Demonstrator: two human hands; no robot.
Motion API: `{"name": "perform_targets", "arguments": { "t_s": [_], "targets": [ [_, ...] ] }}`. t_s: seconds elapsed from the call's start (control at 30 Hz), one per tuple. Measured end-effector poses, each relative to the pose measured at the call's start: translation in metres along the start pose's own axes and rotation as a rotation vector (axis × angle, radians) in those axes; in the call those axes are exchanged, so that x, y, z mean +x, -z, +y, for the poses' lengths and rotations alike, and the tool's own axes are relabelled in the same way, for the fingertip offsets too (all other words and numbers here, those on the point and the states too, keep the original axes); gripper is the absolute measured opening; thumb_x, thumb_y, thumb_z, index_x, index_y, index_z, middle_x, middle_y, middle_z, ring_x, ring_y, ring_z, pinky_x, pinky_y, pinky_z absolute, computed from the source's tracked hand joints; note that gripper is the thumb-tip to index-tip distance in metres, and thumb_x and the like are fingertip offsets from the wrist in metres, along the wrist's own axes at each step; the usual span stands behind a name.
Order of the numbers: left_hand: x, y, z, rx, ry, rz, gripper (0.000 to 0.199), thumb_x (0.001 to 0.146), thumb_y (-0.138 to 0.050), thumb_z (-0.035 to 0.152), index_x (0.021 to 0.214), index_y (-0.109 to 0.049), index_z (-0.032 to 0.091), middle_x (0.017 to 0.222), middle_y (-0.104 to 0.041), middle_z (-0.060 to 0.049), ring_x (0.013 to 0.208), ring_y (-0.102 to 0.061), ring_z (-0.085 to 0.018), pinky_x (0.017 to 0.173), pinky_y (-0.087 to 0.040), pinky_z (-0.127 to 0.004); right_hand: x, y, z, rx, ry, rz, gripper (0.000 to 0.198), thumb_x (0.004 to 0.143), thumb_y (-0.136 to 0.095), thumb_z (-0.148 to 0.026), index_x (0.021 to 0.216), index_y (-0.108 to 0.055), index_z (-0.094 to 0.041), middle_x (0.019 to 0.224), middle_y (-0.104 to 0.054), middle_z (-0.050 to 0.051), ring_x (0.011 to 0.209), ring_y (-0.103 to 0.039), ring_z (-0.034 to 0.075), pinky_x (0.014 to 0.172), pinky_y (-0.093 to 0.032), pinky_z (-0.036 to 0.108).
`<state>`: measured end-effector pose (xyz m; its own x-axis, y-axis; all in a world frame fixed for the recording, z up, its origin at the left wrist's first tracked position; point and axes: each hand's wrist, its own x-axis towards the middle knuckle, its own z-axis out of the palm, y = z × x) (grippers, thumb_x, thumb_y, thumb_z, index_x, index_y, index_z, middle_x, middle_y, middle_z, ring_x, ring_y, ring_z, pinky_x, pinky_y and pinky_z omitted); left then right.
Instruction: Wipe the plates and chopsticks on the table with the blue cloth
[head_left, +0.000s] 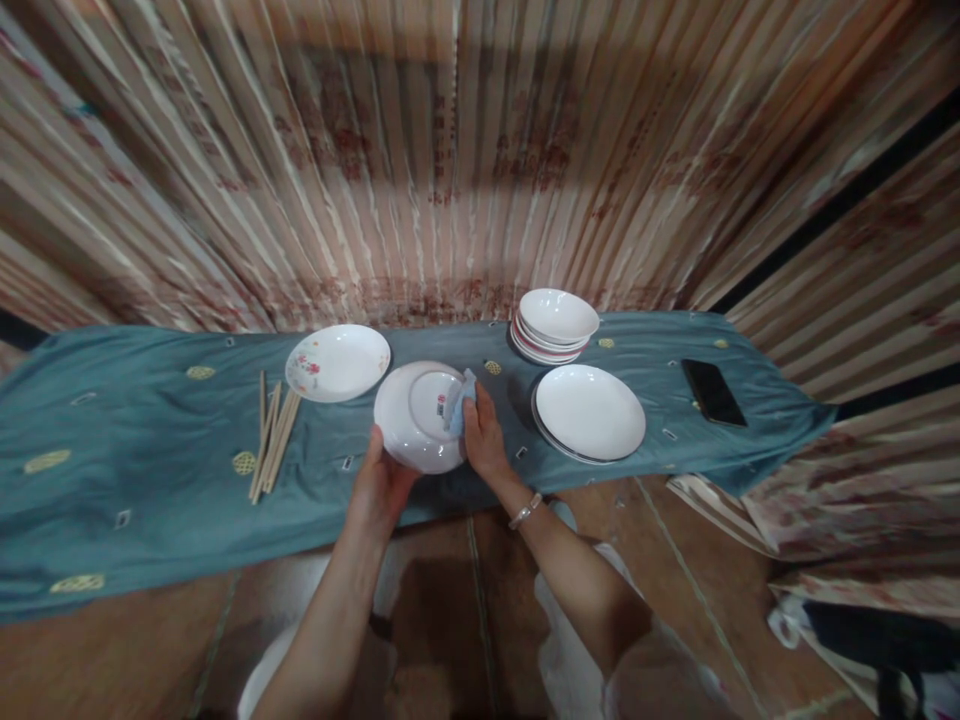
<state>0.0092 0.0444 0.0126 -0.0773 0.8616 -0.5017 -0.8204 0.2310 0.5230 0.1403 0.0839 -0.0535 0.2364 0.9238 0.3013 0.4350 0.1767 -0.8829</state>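
Note:
A white plate (pixel 405 405) is held up with its underside toward me, showing a foot ring and a small red mark. My left hand (pixel 381 482) grips its lower left edge, the thumb on the underside and the other fingers hidden beneath. At the right side of the plate, my right hand (pixel 484 435) is closed on a light blue cloth (pixel 463 402), which presses against the underside. Just behind on the left lies an oval white plate (pixel 345 362) with a floral pattern. To the right is a stack of white plates (pixel 590 412).
Behind the plate stack stands a pile of white bowls (pixel 559 315), some red-banded. Several wooden chopsticks (pixel 274 440) lie at left, and a black phone (pixel 712 392) at right. A green patterned cloth (pixel 165 480) covers the narrow table. Pleated curtains (pixel 450 150) hang close behind.

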Motion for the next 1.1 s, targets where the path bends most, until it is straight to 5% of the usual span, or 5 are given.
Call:
{"name": "perform_targets", "arguments": {
  "t_s": [0.43,0.77,0.97,1.1],
  "targets": [
    [0.003,0.002,0.002,-0.056,-0.009,0.092,0.039,0.093,-0.047,0.024,0.131,-0.055,0.019,0.105,-0.073,-0.01,0.099,-0.067,-0.022,0.085,-0.056,-0.034,-0.026,0.012,0.0,-0.103,0.029,-0.064,0.056,0.098,-0.025,-0.046,0.142,-0.04,-0.014,0.147,-0.041,0.018,0.14,-0.032,0.024,0.113,-0.03,0.052],
    [0.011,-0.002,0.002,-0.037,-0.061,0.185,0.03,0.096,-0.042,0.019,0.116,-0.065,0.016,0.09,-0.076,-0.006,0.096,-0.068,-0.015,0.083,-0.054,-0.023,-0.048,0.026,-0.001,-0.099,0.024,-0.138,0.056,0.099,-0.022,-0.044,0.146,-0.032,-0.015,0.154,-0.028,0.016,0.145,-0.022,0.021,0.117,-0.023,0.049],
    [0.008,-0.008,0.003,-0.017,-0.068,0.209,0.032,0.096,-0.042,0.019,0.119,-0.063,0.015,0.094,-0.076,-0.008,0.108,-0.064,-0.017,0.091,-0.052,-0.028,-0.067,0.043,-0.016,-0.211,0.207,-0.265,0.055,0.1,-0.024,-0.034,0.151,-0.015,-0.015,0.159,-0.011,0.014,0.148,-0.005,0.02,0.119,-0.017,0.049],
    [0.004,-0.011,0.003,-0.083,-0.041,0.209,0.034,0.096,-0.039,0.018,0.122,-0.061,0.01,0.096,-0.075,-0.01,0.097,-0.068,-0.016,0.089,-0.053,-0.026,-0.072,0.046,-0.016,-0.301,0.334,-0.279,0.058,0.1,-0.027,-0.028,0.152,-0.006,-0.018,0.16,-0.008,0.013,0.148,-0.001,0.024,0.118,-0.018,0.053]
  ]
}}
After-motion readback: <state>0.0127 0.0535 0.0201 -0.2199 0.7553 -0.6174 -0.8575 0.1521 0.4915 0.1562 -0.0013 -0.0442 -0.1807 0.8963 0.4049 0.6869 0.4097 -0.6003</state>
